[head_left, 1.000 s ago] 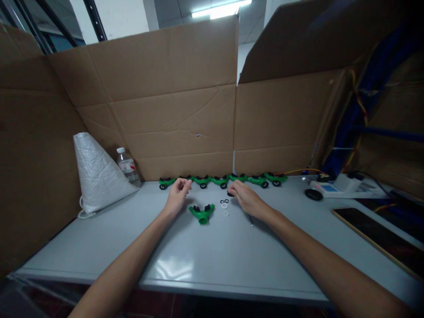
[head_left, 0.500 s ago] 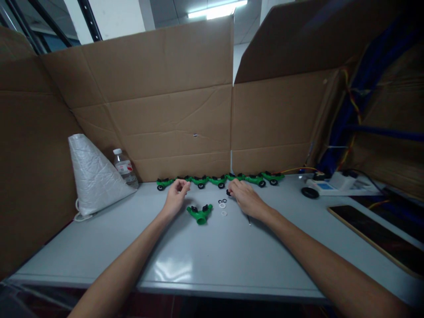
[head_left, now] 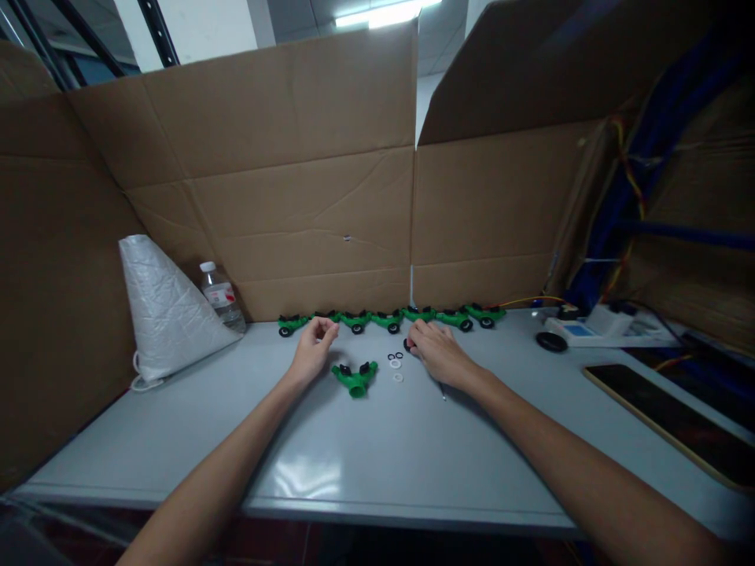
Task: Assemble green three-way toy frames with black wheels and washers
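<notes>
My left hand (head_left: 314,347) is held over the table with thumb and fingers pinched together; whatever lies between them is hidden. My right hand (head_left: 440,350) is closed at the fingertips on a small black round part (head_left: 406,345), low against the tabletop. A green Y-shaped hose splitter (head_left: 355,380) with two black levers rests between my forearms, its round opening facing me. Two black rubber rings (head_left: 395,356) and two white washers (head_left: 396,364) lie between the splitter and my right hand. From under that hand pokes the tip of a thin metal tool (head_left: 443,391).
Several green splitters (head_left: 386,321) stand in a row along the cardboard wall (head_left: 307,212). At the left are a silver padded bag (head_left: 171,314) and a water bottle (head_left: 221,295). A power strip (head_left: 613,328), a black ring (head_left: 551,341) and a phone (head_left: 672,420) lie at the right.
Both hands stay in almost the same place and pose. The whole view has shifted very slightly; the parts on the table lie as before.
</notes>
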`<state>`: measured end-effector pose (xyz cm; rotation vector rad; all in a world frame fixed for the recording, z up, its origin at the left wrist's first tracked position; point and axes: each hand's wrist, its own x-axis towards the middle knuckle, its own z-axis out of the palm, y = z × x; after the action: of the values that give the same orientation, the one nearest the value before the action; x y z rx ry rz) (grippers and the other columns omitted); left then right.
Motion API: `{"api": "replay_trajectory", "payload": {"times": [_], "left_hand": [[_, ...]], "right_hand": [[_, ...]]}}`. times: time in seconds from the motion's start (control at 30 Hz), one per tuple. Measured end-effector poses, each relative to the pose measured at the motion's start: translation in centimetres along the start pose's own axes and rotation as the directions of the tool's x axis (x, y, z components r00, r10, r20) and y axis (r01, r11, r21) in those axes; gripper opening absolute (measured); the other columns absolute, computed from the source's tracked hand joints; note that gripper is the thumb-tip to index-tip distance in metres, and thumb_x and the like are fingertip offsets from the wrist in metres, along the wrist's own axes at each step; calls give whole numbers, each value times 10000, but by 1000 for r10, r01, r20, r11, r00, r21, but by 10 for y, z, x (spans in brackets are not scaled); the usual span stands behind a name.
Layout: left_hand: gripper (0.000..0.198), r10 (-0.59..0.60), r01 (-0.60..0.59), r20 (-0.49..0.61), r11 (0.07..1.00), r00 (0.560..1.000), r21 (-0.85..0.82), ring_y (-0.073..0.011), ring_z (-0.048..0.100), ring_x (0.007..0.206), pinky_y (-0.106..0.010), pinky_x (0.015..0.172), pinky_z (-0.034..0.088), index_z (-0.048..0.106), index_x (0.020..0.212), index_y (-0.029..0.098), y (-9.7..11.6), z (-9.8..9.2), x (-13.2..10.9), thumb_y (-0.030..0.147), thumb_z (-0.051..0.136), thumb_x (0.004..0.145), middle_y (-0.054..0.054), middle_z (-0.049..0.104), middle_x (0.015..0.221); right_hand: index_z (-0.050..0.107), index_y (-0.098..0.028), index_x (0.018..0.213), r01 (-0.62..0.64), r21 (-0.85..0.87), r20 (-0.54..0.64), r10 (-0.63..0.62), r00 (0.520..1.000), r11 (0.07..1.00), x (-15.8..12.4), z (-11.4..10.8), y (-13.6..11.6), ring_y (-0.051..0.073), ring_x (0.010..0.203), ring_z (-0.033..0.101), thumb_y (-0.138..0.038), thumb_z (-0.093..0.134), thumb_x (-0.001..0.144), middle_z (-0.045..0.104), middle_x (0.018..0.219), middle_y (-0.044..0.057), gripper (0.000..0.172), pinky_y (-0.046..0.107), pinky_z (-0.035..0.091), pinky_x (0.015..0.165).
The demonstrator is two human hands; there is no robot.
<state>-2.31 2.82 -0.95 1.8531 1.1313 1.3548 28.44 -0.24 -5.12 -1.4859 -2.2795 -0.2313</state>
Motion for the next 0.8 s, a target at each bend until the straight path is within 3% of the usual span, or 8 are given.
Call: {"api": "replay_trajectory", "payload": {"times": [0.37,0.7,0.8], "left_hand": [[335,14,-14,33,1000,999,14,-177,536,758,-285,705,443,627,918,207,-12,2,2,540,660,923,-14,615,843],[326,16,-18,24,998,1000,59,-185,542,784,-291,723,430,632,916,207,-12,1,2,533,650,926,-15,612,854],[339,11,-13,29,998,1000,64,-183,540,775,-291,725,426,632,913,209,-13,2,2,547,653,920,-14,620,857]], "right_hand": [[617,-211,993,-26,33,43,24,999,999,2,-9,-3,283,1064,574,-199,637,983,673,1111,90,26,386,318,849],[543,-239,1176,-23,54,4,23,1000,998,1,-12,-5,277,1087,579,-161,687,938,685,1195,69,289,375,311,857],[571,-241,1133,-23,45,12,22,1000,999,1,-11,-5,279,1097,572,-174,712,928,678,1180,62,258,374,309,856]]}}
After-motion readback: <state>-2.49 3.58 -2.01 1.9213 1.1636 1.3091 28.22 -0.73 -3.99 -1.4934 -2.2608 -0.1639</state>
